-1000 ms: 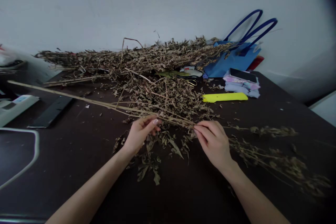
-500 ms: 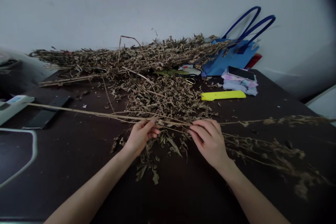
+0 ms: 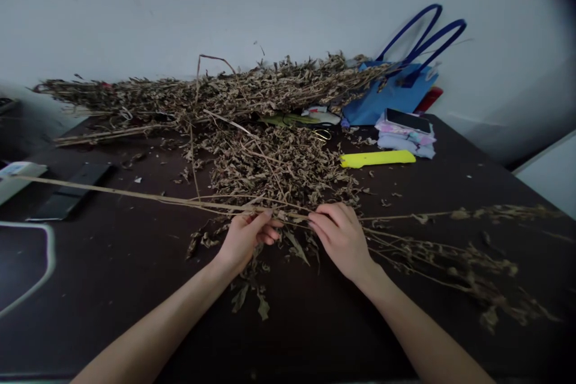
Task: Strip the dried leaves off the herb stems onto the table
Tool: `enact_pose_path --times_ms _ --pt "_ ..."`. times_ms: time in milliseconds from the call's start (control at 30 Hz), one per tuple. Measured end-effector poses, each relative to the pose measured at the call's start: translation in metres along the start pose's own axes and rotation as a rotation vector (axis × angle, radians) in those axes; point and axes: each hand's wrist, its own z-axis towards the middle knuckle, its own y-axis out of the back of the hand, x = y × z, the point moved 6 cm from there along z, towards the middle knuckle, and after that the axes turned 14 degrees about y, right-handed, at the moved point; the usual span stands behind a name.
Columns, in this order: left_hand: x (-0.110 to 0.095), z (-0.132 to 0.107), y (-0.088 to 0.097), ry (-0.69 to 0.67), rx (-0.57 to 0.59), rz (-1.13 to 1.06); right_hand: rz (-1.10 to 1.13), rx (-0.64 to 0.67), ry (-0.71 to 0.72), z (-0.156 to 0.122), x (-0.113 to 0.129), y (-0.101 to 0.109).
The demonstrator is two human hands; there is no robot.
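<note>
- Left hand (image 3: 245, 239): fingers curled shut around a long dry straw-coloured plant stem (image 3: 135, 194), thumb on top. The bare stalk end runs out leftward past the hand, just above the table.
- Right hand (image 3: 339, 234): fingertips pinched closed on the same stem, a short gap from the left hand. Beyond it the stem's leafy, branching end (image 3: 454, 249) trails off to the right and lies on the table.
- Judgement: a grip at two close points keeps the thin stalk taut and level between the hands; the short stretch between them sits over the leaf litter, so anything shed there would land on it.
- Directly under and before the hands: a scatter of loose dried brown-green leaves (image 3: 252, 288). Behind the stem, a larger mound of stripped dry leaves (image 3: 279, 162).
- Further back, a long heap of uncut dried leafy stalks (image 3: 216, 93) lies crosswise along the wall.
- Surface: dark brown matt table (image 3: 112, 264), flecked with crumbs of leaf.
- Right rear: blue bag with two looped handles (image 3: 396, 93) leaning at the wall; a dark phone on a folded pale cloth stack (image 3: 407, 132); a flat yellow strip-shaped object (image 3: 378, 159) just in front of it.
- Left edge: a flat black slab (image 3: 67, 192) and a white device, partly cut off; cannot identify either.
- Room: plain pale wall (image 3: 270, 6) right behind the table, dim even light. No other person in view.
</note>
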Motion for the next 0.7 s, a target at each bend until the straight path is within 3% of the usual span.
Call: enact_pose_path --times_ms 300,533,700 --pt "-0.003 -0.005 -0.001 -0.042 0.015 -0.069 0.026 -0.025 0.026 0.000 0.000 -0.002" --pt "-0.001 -0.002 0.000 -0.035 0.050 -0.098 0.163 -0.014 -0.052 -0.002 -0.005 -0.007" --pt "0.005 0.002 0.001 -0.007 0.059 -0.128 0.347 -0.098 -0.123 -0.003 -0.010 -0.004"
